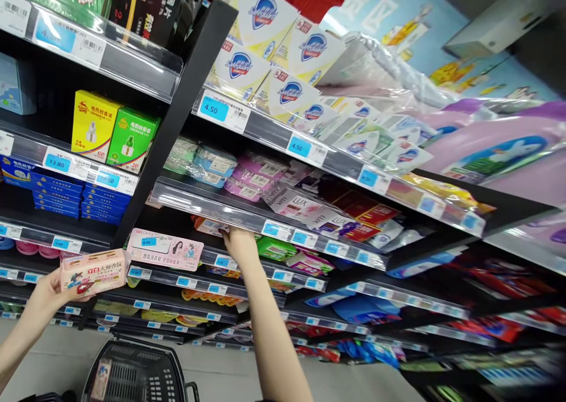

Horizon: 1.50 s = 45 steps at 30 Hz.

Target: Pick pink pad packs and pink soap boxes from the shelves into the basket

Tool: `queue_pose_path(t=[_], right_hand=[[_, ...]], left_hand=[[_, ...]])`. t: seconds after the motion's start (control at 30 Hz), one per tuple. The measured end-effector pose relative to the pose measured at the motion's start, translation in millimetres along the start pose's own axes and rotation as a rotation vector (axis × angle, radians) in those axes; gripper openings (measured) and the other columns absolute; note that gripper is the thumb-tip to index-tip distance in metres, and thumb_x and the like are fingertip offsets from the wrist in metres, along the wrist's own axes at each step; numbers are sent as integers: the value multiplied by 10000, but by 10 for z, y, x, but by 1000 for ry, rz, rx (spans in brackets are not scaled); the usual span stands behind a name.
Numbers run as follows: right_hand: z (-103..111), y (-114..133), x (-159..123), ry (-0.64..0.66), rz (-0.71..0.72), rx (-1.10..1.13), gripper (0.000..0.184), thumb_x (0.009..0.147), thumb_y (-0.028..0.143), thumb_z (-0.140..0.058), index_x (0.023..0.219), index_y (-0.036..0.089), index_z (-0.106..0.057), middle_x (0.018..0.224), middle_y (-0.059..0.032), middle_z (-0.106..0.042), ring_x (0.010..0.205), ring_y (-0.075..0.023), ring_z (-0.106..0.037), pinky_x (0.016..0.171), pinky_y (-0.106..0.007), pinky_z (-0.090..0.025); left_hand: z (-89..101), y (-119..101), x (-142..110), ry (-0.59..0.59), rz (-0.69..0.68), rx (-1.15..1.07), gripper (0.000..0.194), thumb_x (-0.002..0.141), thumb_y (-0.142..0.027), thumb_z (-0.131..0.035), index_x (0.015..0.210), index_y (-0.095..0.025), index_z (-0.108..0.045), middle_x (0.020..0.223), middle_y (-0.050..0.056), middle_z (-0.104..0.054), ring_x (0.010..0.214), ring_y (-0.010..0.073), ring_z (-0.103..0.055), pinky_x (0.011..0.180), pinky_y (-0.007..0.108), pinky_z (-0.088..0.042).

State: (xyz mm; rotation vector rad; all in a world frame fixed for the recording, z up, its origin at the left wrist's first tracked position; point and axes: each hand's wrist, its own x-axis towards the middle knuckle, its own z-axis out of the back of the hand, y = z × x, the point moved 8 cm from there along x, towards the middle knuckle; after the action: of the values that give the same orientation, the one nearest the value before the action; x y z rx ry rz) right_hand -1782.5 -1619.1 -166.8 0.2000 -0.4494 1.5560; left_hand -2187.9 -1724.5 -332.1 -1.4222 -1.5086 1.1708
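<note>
Pink pack is gripped in left hand, thumb across the front. Right hand reaches into a shelf, can't tell its grip.

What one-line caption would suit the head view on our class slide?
Left hand holds a pink pack while the right hand reaches into a shelf, a black basket below.
</note>
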Motion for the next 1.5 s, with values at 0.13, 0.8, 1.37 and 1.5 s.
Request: queue_pose_path(t=[0.13,0.8,1.37,1.5], right_hand=[[-69,736,-321,-82,189,134,254,979,233,-417,1044,198,-660,1021,-98,-701,964,-239,-633,873,-359,-494],[-306,1461,-551,-467,483,182,189,965,159,-519,1020,228,-687,952,-48,-722,912,-213,-561,819,-389,-350],[-523,1395,-602,-516,332,184,249,965,171,-480,1033,257,-703,934,-52,-731,947,-244,-586,738,-380,-241],[-553,1396,-596,-510,293,202,241,957,159,-482,1000,243,-704,917,-61,-723,944,-254,-588,731,-376,-234]], left_hand=[[-41,28,6,35,48,-111,560,551,-416,-880,968,-103,-677,947,61,-766,802,258,-715,666,304,-633],[-65,-1,-33,64,31,-96,553,568,-397,-864,996,-112,-660,959,75,-766,821,284,-726,662,312,-639],[-129,39,-17,109,51,-27,635,512,-474,-880,1001,-122,-679,941,94,-758,824,284,-717,690,361,-637],[-129,63,-4,115,55,-30,638,523,-453,-875,1020,-110,-667,964,110,-755,830,288,-716,692,371,-638]])
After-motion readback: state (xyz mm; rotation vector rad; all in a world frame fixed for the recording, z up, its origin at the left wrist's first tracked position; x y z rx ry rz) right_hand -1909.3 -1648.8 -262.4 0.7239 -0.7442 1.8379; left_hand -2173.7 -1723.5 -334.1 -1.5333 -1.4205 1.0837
